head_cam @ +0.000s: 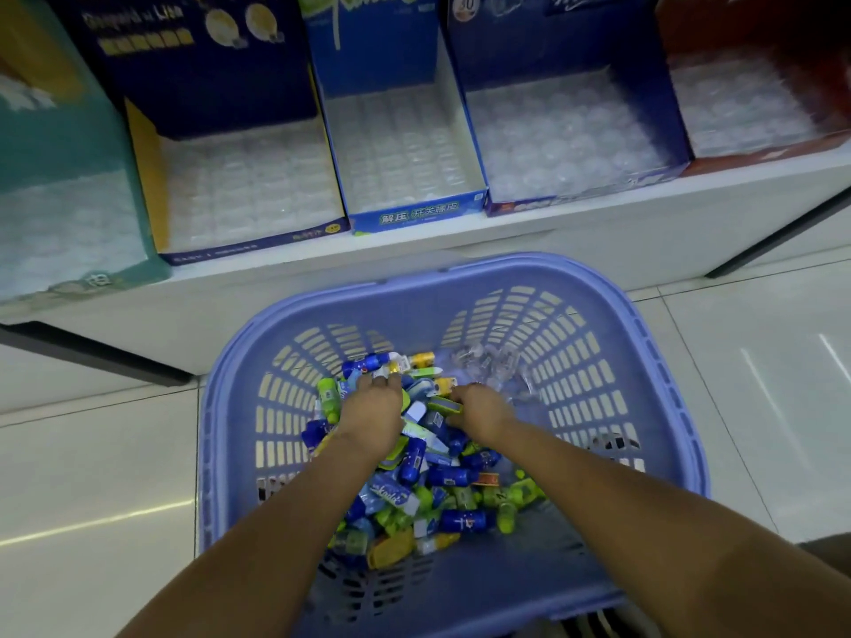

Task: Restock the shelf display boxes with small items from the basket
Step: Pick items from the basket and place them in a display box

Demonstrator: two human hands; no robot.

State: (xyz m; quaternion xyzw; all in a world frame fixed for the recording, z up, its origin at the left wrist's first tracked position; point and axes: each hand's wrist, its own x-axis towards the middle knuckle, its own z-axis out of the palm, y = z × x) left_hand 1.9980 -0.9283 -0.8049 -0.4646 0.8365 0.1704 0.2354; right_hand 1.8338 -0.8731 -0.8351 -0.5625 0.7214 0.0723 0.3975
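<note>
A lavender plastic basket (598, 361) stands on the floor below the shelf, holding a heap of small blue, green and yellow items (442, 495). Both hands are down in the heap. My left hand (370, 409) lies palm down on the items, fingers curled among them near a blue one (366, 363). My right hand (479, 412) is closed around a green and yellow item (449, 405). On the white shelf stand display boxes: a dark blue one (248, 250), a light blue one (414, 216), another blue one (575, 200) and a red one (760, 154), each with clear moulded trays inside.
A teal display box (69, 177) sits at the far left of the shelf. Clear plastic pieces (492, 366) lie at the basket's far side. The white shelf edge (506, 241) runs just behind the basket. Pale floor tiles (92, 476) surround it.
</note>
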